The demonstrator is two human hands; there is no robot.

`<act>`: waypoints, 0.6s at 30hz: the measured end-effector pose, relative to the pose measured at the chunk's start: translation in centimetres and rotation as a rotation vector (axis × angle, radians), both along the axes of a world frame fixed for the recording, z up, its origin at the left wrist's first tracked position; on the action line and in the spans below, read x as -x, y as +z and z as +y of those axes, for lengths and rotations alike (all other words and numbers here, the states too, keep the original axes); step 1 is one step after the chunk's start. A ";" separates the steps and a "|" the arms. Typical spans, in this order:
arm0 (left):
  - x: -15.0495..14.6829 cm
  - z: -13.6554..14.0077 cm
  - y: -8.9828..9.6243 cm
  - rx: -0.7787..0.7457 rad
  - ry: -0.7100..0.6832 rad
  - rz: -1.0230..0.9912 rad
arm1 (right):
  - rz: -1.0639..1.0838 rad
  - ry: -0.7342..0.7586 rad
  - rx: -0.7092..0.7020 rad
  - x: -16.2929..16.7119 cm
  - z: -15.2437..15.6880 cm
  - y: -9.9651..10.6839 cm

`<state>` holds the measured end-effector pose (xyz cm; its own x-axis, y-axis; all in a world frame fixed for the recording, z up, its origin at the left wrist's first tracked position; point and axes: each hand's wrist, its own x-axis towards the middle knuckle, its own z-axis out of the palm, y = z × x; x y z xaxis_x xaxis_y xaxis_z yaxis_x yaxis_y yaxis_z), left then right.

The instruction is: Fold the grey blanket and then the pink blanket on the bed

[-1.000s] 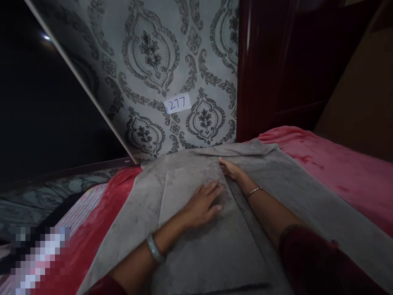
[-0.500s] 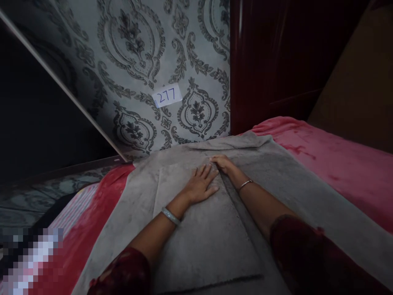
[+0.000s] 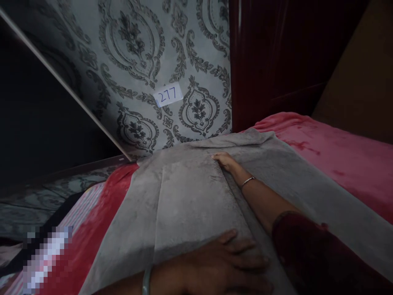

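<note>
A folded grey plush cloth (image 3: pixel 190 200) lies on a larger spread of grey plush fabric (image 3: pixel 132 229). My right hand (image 3: pixel 226 161) is closed at the folded piece's far right corner, fingers curled on its edge. In the near foreground my left hand (image 3: pixel 221 262) hovers over or rests on the near end of the folded piece; which of these I cannot tell. Its fingers are spread and slightly blurred, with nothing seen in them. The near edge of the fold is hidden behind this hand.
Pink and red bedding (image 3: pixel 322 147) shows under the grey fabric on both sides. Behind stands a patterned wall (image 3: pixel 196 61) with a paper label (image 3: pixel 168 95) reading 277. A dark red panel (image 3: pixel 276 61) is at right; a dark slanted panel (image 3: pixel 46 102) at left.
My left hand has moved from the far part of the folded grey cloth back toward me, to its near end. My right hand stays at the far corner.
</note>
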<state>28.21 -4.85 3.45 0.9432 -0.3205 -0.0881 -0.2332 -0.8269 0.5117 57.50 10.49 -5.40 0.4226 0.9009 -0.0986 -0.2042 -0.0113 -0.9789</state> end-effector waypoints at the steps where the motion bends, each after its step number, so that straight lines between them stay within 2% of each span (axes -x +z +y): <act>1: -0.6 1.0 0.1 0.026 0.039 -0.025 | 0.009 0.003 0.000 0.0 0.0 0.0; 3: -2.4 4.3 0.1 0.012 0.258 -0.120 | 0.032 0.010 0.001 0.1 -0.2 0.1; 6: -5.8 10.8 -0.2 -0.187 0.696 -0.217 | 0.044 0.021 -0.009 0.2 -0.5 0.4; 8: -7.6 14.4 -0.8 -0.341 0.834 -0.165 | 0.045 0.033 -0.013 0.3 -0.8 0.5; 11: -8.8 17.0 -2.1 -0.485 0.856 -0.087 | 0.042 0.040 -0.016 0.4 -1.0 0.7; 14: -8.8 17.2 -3.3 -0.533 0.856 -0.071 | 0.042 0.031 -0.015 0.4 -1.0 0.6; 18: -8.4 17.0 -3.6 -0.546 0.842 -0.074 | 0.049 0.028 -0.021 0.5 -1.1 0.7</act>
<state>36.63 12.18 -0.17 0.8533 0.5196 0.0440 0.5192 -0.8544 0.0213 57.00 9.37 -4.73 0.3919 0.9146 -0.0993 -0.2520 0.0029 -0.9677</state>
